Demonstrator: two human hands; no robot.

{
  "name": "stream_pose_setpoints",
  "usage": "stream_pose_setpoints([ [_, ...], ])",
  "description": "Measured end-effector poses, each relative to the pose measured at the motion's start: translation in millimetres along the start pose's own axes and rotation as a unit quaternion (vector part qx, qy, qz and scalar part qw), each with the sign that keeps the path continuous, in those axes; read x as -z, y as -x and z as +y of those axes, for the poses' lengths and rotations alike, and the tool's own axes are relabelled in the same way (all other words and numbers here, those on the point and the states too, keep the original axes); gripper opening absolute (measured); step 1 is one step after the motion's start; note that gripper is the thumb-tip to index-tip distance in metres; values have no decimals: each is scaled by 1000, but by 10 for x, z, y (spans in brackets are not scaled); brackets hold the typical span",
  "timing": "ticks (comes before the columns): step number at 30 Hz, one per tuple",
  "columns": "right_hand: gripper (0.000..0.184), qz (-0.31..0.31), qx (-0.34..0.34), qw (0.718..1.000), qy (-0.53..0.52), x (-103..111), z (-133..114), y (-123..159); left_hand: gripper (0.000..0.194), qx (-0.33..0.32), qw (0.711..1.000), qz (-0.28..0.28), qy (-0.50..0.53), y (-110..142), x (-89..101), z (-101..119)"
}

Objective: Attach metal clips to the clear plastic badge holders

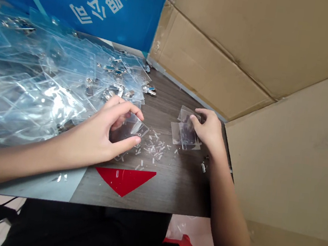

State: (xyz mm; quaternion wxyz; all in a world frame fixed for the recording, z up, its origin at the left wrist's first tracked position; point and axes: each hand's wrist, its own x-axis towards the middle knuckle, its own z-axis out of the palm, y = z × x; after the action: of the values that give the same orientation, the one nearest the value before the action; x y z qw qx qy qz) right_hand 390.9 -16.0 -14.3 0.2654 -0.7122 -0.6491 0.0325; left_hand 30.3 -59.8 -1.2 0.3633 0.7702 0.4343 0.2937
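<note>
My left hand (107,131) pinches a clear plastic badge sleeve (129,128) between thumb and fingers, just above the dark wooden table (161,187). My right hand (209,131) rests with curled fingers on a small stack of clear sleeves (185,136) near the table's right edge, its thumb pressing the top one. Between the hands lie several tiny clear plastic bits (153,148).
A big heap of clear sleeves with metal clips (45,83) covers the table's left side. A red triangle mark (125,178) sits near the front edge. Cardboard box walls (287,127) stand to the right and behind, with a blue printed panel (101,2) at the back. A small metal clip (203,166) lies beside my right wrist.
</note>
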Motion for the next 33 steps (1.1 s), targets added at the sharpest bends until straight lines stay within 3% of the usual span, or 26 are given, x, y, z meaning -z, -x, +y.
stream_pose_setpoints([
  [6, 43, -113, 68, 991, -6, 145, 21, -43, 39, -7, 1000, -2, 2, 12, 6, -22],
  [15, 41, -124, 84, 989, 17, 165, 9, -80, 38, -4, 1000, 0, 18, 4, -9, 12],
  [22, 48, -137, 111, 984, 8, 133, 146, -139, 39, -9, 1000, -4, -14, -34, -24, -23],
  [33, 61, -198, 19, 980, -3, 148, 233, -198, 32, -13, 999, -20, -34, -32, -28, 46],
])
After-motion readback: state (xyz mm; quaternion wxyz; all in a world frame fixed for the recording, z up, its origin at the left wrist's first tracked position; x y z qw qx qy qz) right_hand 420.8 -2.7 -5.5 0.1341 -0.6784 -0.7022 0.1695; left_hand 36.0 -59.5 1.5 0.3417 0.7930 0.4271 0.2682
